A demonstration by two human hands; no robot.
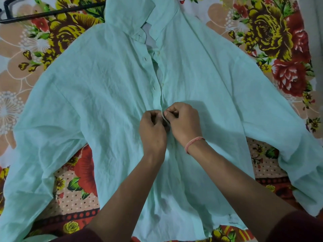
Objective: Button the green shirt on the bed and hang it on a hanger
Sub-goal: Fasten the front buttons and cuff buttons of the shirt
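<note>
Head view: a black hanger of thin, straight bar stock lies far up and to the left of the grip, on the bedsheet, a printed fabric with large red and yellow flowers on a pale ground. The green shirt lies flat on this sheet, front side up. The fabric is thin, matte and pale mint, with fine creases across both panels. Its long axis runs from the collar, at the far end, to the hem nearest the person. The collar points away from the person. The sleeves spread outward and down on both sides of the grip.

The left hand is curled, with fingertips pinched on the left edge of the placket. The right hand touches it, with fingers pinched on the opposite edge; a pink thread band circles the wrist. Both hands close narrowly on cloth at mid-chest level. The button itself is hidden between the fingers.

Above the grip, the placket gapes open up to the collar, and small buttonholes show along the left panel. Below the grip, the panels lie together. Dark maroon sleeves cover the upper forearms.
</note>
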